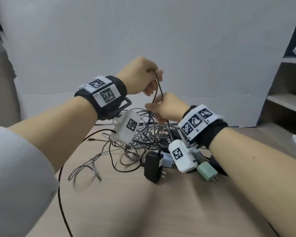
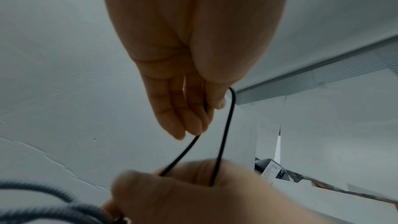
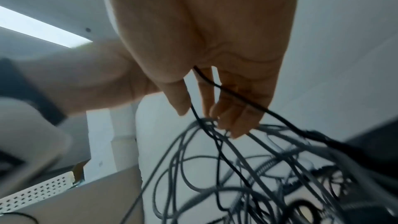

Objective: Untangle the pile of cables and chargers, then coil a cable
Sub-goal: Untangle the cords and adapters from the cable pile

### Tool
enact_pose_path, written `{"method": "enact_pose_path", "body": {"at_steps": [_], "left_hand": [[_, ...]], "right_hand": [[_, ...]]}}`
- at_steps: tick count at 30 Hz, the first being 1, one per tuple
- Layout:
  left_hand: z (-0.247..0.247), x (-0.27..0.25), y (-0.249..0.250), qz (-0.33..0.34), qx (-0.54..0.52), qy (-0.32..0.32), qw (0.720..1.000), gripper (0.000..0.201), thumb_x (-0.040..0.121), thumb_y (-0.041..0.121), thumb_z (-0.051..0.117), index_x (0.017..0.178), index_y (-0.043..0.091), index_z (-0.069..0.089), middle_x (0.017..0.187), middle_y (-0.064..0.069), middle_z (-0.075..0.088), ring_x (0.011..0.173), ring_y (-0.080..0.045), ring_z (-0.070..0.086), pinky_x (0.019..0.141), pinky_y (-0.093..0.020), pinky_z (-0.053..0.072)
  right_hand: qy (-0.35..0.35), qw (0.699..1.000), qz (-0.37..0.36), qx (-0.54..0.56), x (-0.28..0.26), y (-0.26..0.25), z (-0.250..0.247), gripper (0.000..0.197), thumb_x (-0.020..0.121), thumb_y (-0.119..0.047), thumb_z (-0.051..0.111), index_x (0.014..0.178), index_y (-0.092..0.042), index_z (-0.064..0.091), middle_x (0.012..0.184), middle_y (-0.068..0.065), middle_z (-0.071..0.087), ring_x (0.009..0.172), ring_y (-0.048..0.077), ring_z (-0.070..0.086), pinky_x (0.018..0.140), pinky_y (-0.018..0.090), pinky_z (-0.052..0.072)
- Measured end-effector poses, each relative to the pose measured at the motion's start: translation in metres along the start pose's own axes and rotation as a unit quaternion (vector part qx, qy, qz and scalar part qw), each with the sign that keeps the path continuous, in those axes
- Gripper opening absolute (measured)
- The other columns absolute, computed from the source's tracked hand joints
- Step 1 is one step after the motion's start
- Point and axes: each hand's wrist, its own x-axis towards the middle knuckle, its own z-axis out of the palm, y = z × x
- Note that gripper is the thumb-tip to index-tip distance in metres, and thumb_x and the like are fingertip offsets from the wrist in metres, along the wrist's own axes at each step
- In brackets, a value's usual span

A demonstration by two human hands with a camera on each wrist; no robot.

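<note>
A tangled pile of grey braided and black cables (image 1: 143,134) lies on the tan table (image 1: 143,211). Above it, my left hand (image 1: 150,74) pinches the top of a thin black cable loop (image 1: 158,86). Just below, my right hand (image 1: 159,105) grips both strands of that loop over the pile. In the left wrist view, the black cable loop (image 2: 226,134) runs from my left hand (image 2: 189,108) down into my right hand (image 2: 193,193). In the right wrist view, the pile of cables (image 3: 237,168) hangs from my right hand (image 3: 226,105); the black cable (image 3: 237,94) crosses its fingers.
A black charger (image 1: 153,166), a pale blue adapter (image 1: 167,159) and a green plug charger (image 1: 207,170) lie at the pile's near side. A loose black cable (image 1: 61,194) trails toward the front left edge. A white wall (image 1: 143,40) stands behind, shelves (image 1: 287,100) at the right.
</note>
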Motion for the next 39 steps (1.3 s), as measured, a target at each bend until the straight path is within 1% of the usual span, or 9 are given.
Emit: {"method": "enact_pose_path", "body": {"at_steps": [5,8,10,13,18,24,30,34,39], "left_hand": [[0.006,-0.011,-0.02,-0.05,-0.044,-0.023,0.998,0.009,0.101,0.02,0.058,0.103,0.011,0.06,0.093,-0.008,0.07,0.08,-0.025,0.07,0.083,-0.047,0.061],[0.017,-0.02,-0.047,-0.106,0.166,-0.133,0.971,0.057,0.091,0.043,0.069,0.138,0.02,0.046,0.12,0.005,0.063,0.1,-0.017,0.062,0.092,-0.035,0.051],[0.029,-0.027,-0.064,-0.1,0.242,-0.175,0.949,0.058,0.093,0.041,0.067,0.143,0.019,0.045,0.125,0.002,0.061,0.101,-0.016,0.057,0.087,-0.029,0.043],[0.037,-0.027,-0.081,-0.068,0.222,-0.142,0.962,0.027,0.103,0.029,0.054,0.117,0.009,0.065,0.096,-0.003,0.069,0.084,-0.019,0.065,0.07,-0.026,0.042],[0.019,-0.016,-0.072,-0.128,-0.088,-0.049,0.987,0.03,0.104,0.029,0.053,0.1,0.004,0.067,0.061,0.0,0.057,0.058,-0.024,0.072,0.058,-0.034,0.061],[0.003,0.006,-0.037,-0.137,-0.214,-0.006,0.967,0.029,0.107,0.027,0.047,0.09,0.008,0.061,0.051,0.008,0.037,0.044,-0.01,0.036,0.042,-0.024,0.039],[0.015,0.004,-0.06,-0.179,0.015,0.004,0.984,0.025,0.106,0.026,0.049,0.111,0.008,0.065,0.073,-0.004,0.052,0.054,-0.016,0.046,0.046,-0.025,0.04],[0.023,0.003,-0.067,-0.187,0.085,0.034,0.978,0.021,0.105,0.013,0.047,0.122,0.013,0.06,0.08,-0.005,0.062,0.056,-0.017,0.049,0.047,-0.026,0.037],[0.033,-0.006,-0.07,-0.111,0.24,-0.095,0.96,0.053,0.092,-0.005,0.046,0.135,0.025,0.046,0.131,-0.013,0.053,0.107,-0.028,0.054,0.084,-0.038,0.046]], "right_hand": [[0.045,0.999,-0.015,0.02,0.01,0.016,0.019,0.029,0.101,-0.025,0.057,0.081,-0.005,0.059,0.065,0.011,0.064,0.047,0.02,0.065,0.044,0.03,0.05],[0.069,0.997,0.007,0.043,0.015,0.021,0.013,0.03,0.104,-0.025,0.053,0.09,-0.001,0.064,0.073,0.012,0.067,0.056,0.023,0.068,0.042,0.028,0.051],[0.066,0.995,0.013,0.076,0.018,0.023,0.011,0.031,0.105,-0.023,0.051,0.09,0.0,0.064,0.077,0.015,0.068,0.059,0.024,0.07,0.044,0.029,0.054],[0.057,0.992,0.017,0.112,0.016,0.02,0.009,0.034,0.107,-0.022,0.045,0.086,0.0,0.061,0.078,0.02,0.069,0.063,0.028,0.071,0.045,0.031,0.057],[0.041,0.992,0.014,0.118,0.011,0.017,0.006,0.033,0.107,-0.024,0.047,0.089,0.0,0.061,0.093,0.026,0.073,0.079,0.031,0.075,0.059,0.038,0.063],[-0.021,0.999,-0.041,-0.022,0.003,0.005,0.003,0.03,0.103,-0.023,0.055,0.081,-0.005,0.065,0.087,0.023,0.07,0.063,0.026,0.068,0.052,0.032,0.057],[0.091,0.943,-0.031,0.319,-0.005,-0.008,-0.026,0.034,0.109,-0.018,0.042,0.084,0.002,0.054,0.079,0.028,0.065,0.063,0.032,0.073,0.054,0.036,0.062],[0.108,0.916,-0.028,0.385,-0.01,-0.013,-0.029,0.034,0.111,-0.021,0.035,0.087,-0.002,0.049,0.077,0.026,0.069,0.076,0.041,0.074,0.07,0.045,0.064],[0.121,0.902,-0.015,0.413,-0.009,-0.011,-0.031,0.033,0.111,-0.026,0.031,0.092,-0.003,0.046,0.088,0.032,0.071,0.079,0.043,0.074,0.076,0.047,0.063]]}}
